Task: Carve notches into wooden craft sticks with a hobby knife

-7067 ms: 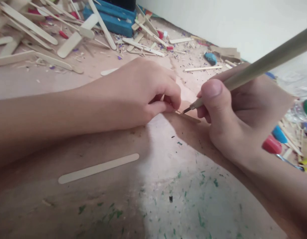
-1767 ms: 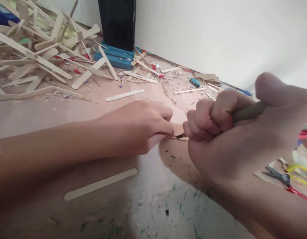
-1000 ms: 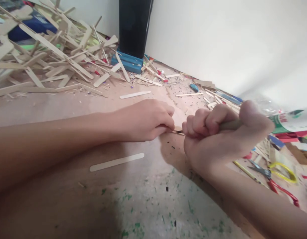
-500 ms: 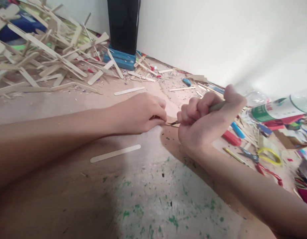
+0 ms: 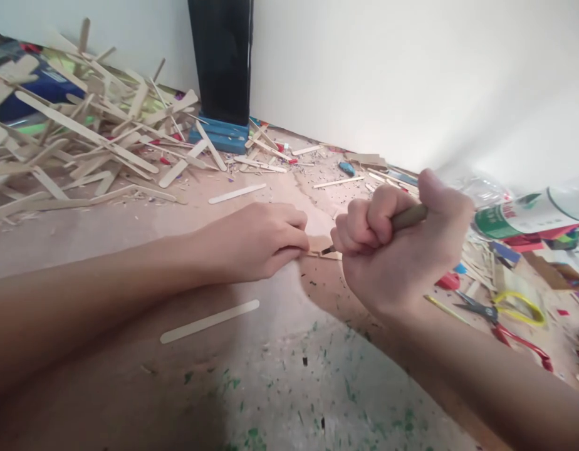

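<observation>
Our right hand (image 5: 402, 247) is curled into a tight fist around a little carving knife (image 5: 406, 217). The knife's tip pokes out of the fist and touches a small wooden stick (image 5: 323, 253) that lies flat on the work board (image 5: 289, 351). Our left hand (image 5: 256, 241) is closed on the other end of that stick and pins it down. The two hands sit close together, with only a small gap between them.

Just in front of our left arm lies one long flat stick (image 5: 209, 321), all by itself. Far to the left is a big messy pile of sticks (image 5: 78, 150). A blue block (image 5: 219, 138) sits by the wall behind it. To the right we see scissors (image 5: 503, 316) with yellow and red handles, and a bottle (image 5: 524, 213) lying on its side.
</observation>
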Available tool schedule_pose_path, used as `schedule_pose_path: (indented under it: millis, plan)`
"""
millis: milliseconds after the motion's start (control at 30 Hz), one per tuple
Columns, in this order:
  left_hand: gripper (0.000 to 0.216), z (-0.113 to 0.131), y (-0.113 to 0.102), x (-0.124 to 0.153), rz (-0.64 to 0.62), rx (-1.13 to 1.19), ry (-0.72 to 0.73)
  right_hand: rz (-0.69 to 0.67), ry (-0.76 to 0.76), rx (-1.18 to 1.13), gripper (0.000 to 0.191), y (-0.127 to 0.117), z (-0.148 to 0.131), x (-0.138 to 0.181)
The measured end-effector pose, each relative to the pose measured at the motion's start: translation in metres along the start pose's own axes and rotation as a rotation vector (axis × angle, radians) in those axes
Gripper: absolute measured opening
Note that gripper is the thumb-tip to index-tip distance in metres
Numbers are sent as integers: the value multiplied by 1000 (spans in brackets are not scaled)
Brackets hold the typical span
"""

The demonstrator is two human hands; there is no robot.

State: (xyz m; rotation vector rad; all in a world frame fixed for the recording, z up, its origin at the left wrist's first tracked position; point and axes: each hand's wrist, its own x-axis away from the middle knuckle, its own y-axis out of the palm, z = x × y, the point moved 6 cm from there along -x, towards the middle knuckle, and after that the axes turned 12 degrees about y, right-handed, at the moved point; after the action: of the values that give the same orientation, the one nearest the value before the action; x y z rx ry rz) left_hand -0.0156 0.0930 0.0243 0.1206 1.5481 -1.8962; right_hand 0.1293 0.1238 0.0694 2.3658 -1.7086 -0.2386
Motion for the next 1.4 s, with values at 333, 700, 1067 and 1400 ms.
schedule_pose_path:
  millis: [333, 700, 1067, 1400]
  plan:
    - [33, 0, -5, -1, 6, 16, -75, 60, -41, -54, 57, -6, -9, -10]
    - [35, 8, 2, -11, -93, -39, -136, -44, 31, -55, 64, -4, -21, -13]
    - [34, 5, 4, -8, -44, -41, -159, -41, 40, -13, 70, -11, -7, -24]
    - [32, 4, 6, -6, 15, -1, -134, 155, 8, -160, 55, -6, 3, -14]
